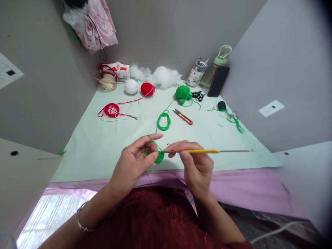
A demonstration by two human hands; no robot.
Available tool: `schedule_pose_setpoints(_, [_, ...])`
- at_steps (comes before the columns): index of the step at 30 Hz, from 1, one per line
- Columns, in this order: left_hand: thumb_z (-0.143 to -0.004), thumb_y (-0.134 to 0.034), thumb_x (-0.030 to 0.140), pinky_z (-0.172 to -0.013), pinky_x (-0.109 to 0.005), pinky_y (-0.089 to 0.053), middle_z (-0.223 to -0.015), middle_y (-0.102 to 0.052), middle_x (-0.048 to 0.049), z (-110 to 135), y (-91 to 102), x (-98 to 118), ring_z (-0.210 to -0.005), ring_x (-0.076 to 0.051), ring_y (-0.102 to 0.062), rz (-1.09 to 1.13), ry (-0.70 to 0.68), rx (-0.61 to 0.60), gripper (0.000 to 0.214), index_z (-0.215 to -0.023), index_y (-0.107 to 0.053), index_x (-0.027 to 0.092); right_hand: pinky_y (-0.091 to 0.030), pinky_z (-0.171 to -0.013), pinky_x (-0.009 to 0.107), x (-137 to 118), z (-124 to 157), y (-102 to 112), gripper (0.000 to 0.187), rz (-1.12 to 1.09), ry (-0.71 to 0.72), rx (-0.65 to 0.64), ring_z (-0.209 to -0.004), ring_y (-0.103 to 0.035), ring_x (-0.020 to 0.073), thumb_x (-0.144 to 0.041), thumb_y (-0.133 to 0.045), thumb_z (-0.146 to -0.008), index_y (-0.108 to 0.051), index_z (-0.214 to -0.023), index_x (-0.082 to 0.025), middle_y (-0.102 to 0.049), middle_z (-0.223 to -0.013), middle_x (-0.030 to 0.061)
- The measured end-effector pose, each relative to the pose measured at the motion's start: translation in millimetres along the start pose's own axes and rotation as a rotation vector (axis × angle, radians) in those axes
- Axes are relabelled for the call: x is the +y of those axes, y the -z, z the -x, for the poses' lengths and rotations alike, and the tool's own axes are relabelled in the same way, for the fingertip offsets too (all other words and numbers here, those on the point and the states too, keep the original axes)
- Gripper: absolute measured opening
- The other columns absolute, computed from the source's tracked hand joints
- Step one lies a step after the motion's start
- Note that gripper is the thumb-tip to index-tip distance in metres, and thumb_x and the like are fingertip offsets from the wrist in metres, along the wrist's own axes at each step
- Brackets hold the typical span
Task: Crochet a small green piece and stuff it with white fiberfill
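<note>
My left hand [137,157] pinches a small round piece of green crochet [159,157], with green yarn running over its raised index finger. In my right hand [195,162] is a crochet hook [203,151] with a yellow handle, held level. The hook's left tip meets the top edge of the crochet piece; its other metal end points right. From the left hand the strand leads up to a loose green yarn coil [164,121] and on to a green yarn ball [183,92]. Orange-handled thread snips [183,117] lie right of the coil.
Behind are a red yarn ball [147,89], a white yarn ball [131,86], a red yarn coil [112,110] and white stuffing [166,77]. Black scissors [198,96], a phone [218,81], a bottle [213,71] and a pen cup [196,74] stand or lie at the back right. Grey partitions flank the table.
</note>
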State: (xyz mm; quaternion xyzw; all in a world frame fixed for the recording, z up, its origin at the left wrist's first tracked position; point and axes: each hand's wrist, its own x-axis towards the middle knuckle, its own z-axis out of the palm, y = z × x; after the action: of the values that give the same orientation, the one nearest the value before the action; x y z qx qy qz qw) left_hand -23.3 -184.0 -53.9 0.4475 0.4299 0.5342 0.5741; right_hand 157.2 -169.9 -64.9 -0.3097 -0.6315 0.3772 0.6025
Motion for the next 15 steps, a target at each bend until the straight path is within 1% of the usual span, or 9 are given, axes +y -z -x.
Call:
schedule_pose_setpoints(2, [-0.089, -0.081, 0.023, -0.080, -0.026, -0.054, -0.088, -0.065, 0.0001, 0.8, -1.3, 1.0, -0.084, -0.015, -0.062, -0.037, -0.013, 0.029, 0.034, -0.122, -0.081, 0.026, -0.061, -0.076, 0.038, -1.6, 0.7, 1.0, 0.021, 0.075, 0.074, -0.036, -0.086, -0.074, 0.0201, -0.020, -0.057, -0.107, -0.076, -0.112, -0.028, -0.080, -0.098, 0.0042])
schedule_pose_setpoints(4, [-0.088, -0.081, 0.022, -0.083, -0.027, -0.055, -0.088, -0.066, 0.0002, 2.0, -2.7, 1.8, -0.085, -0.015, -0.064, -0.076, -0.029, 0.055, 0.033, -0.121, -0.082, 0.026, -0.062, -0.077, 0.040, -2.0, 2.3, 1.3, 0.025, 0.178, 0.195, -0.079, -0.091, -0.076, 0.0220, -0.016, -0.056, -0.106, -0.074, -0.117, -0.029, -0.081, -0.100, 0.0054])
schedule_pose_setpoints(7, [-0.089, -0.080, 0.021, -0.087, -0.027, -0.056, -0.087, -0.067, 0.0007, 3.6, -4.4, 1.4, -0.087, -0.015, -0.065, -0.101, -0.052, 0.080, 0.031, -0.119, -0.082, 0.026, -0.064, -0.075, 0.040, 0.4, 7.7, 1.5, 0.031, 0.406, 0.390, -0.131, -0.094, -0.077, 0.0236, -0.011, -0.061, -0.102, -0.070, -0.126, -0.029, -0.083, -0.108, 0.0097])
schedule_pose_setpoints(9, [-0.089, -0.081, 0.022, -0.089, -0.026, -0.056, -0.088, -0.068, 0.0010, 4.0, -5.6, 0.3, -0.088, -0.014, -0.066, -0.087, -0.059, 0.083, 0.031, -0.119, -0.082, 0.027, -0.065, -0.075, 0.040, 3.8, 12.7, 1.3, 0.037, 0.515, 0.475, -0.121, -0.097, -0.076, 0.0245, -0.010, -0.064, -0.099, -0.068, -0.132, -0.027, -0.082, -0.114, 0.0130])
schedule_pose_setpoints(10, [-0.089, -0.082, 0.022, -0.090, -0.026, -0.055, -0.089, -0.068, 0.0012, 3.9, -6.1, -0.4, -0.089, -0.014, -0.065, -0.076, -0.056, 0.082, 0.032, -0.120, -0.082, 0.027, -0.065, -0.075, 0.040, 5.7, 15.1, 0.9, 0.038, 0.535, 0.494, -0.107, -0.098, -0.076, 0.0248, -0.010, -0.064, -0.099, -0.068, -0.133, -0.026, -0.082, -0.116, 0.0139])
schedule_pose_setpoints(12, [-0.087, -0.085, 0.024, -0.091, -0.025, -0.055, -0.091, -0.068, 0.0015, 3.2, -6.9, -1.6, -0.091, -0.014, -0.065, -0.052, -0.038, 0.079, 0.035, -0.121, -0.081, 0.028, -0.065, -0.075, 0.041, 9.1, 18.2, -0.9, 0.037, 0.494, 0.495, -0.066, -0.098, -0.076, 0.0248, -0.012, -0.063, -0.101, -0.069, -0.134, -0.027, -0.081, -0.117, 0.0139])
schedule_pose_setpoints(13, [-0.086, -0.086, 0.024, -0.091, -0.025, -0.054, -0.091, -0.067, 0.0015, 2.7, -7.1, -2.1, -0.091, -0.014, -0.064, -0.041, -0.029, 0.075, 0.037, -0.122, -0.081, 0.029, -0.065, -0.075, 0.041, 10.2, 18.6, -2.3, 0.034, 0.441, 0.475, -0.037, -0.097, -0.077, 0.0243, -0.014, -0.062, -0.102, -0.071, -0.132, -0.028, -0.082, -0.115, 0.0127])
schedule_pose_setpoints(15, [-0.086, -0.087, 0.024, -0.090, -0.025, -0.054, -0.092, -0.067, 0.0015, 1.4, -6.7, -3.2, -0.091, -0.014, -0.063, -0.013, -0.015, 0.060, 0.038, -0.123, -0.081, 0.029, -0.064, -0.075, 0.041, 10.5, 16.8, -6.1, 0.028, 0.307, 0.380, 0.025, -0.095, -0.077, 0.0234, -0.017, -0.059, -0.105, -0.074, -0.124, -0.030, -0.082, -0.108, 0.0091])
